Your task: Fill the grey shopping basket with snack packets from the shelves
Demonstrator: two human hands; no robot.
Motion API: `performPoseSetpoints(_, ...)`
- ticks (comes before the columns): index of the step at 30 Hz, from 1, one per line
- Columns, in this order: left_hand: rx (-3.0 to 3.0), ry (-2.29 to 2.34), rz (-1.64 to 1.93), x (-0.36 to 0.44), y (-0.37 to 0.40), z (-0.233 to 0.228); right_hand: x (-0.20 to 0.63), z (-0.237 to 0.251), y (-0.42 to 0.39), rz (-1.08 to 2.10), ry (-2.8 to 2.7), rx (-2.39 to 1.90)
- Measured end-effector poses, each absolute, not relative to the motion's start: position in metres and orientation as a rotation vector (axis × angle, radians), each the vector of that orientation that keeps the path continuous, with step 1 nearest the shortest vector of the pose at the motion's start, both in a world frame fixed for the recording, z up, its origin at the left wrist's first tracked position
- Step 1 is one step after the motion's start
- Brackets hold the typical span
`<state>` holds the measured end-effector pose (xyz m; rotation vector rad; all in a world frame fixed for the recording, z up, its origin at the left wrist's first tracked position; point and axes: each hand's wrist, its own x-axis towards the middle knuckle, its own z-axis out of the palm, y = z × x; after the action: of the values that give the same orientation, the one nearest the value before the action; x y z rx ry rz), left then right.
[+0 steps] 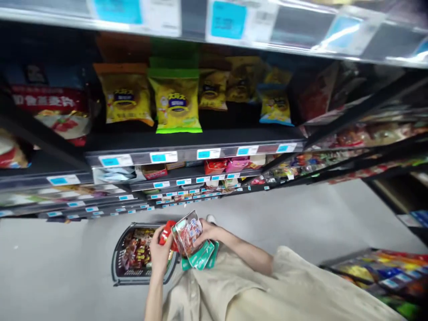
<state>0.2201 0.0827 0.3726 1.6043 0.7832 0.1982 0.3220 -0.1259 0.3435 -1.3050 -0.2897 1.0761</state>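
My left hand [159, 254] is closed around a red packet [169, 234], close to the front of my body. Beside it, my right hand [205, 232] grips a clear-fronted snack pack [188, 232] with reddish contents and pale lettering. Several green packs [201, 255] fan out beneath that pack, against my beige shirt; whether my right hand holds them too is partly hidden. Below my left hand, a dark shopping basket [117, 267] on the floor contains several packaged snacks [137, 252].
Ahead, a dark shelf [230, 120] carries yellow snack bags [177, 100] above blue-and-white price tags [163, 157]. Lower shelves hold more packets. Another display of colourful bags [381, 272] stands at the right. Grey floor [277, 211] runs between them.
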Motion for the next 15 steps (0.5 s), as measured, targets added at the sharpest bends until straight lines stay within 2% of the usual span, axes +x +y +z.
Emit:
performPoseSetpoints(5, 1.524, 0.550, -0.018, 0.273, 0.021, 0.405, 0.355, 0.366, -0.196, 0.897, -0.127, -1.435)
performPoseSetpoints(10, 1.849, 0.248, -0.274, 0.321, -0.029, 0.434, 0.380, 0.374, -0.269, 0.800, -0.156, -1.383)
performPoseSetpoints(13, 1.891, 0.160, -0.216, 0.358, -0.044, 0.440, 0.393, 0.365, -0.312, 0.683, -0.172, -1.350)
performPoseSetpoints(15, 1.893, 0.180, -0.010, 0.389, -0.042, 0.441, 0.399, 0.358, -0.341, 0.564, -0.146, -1.332)
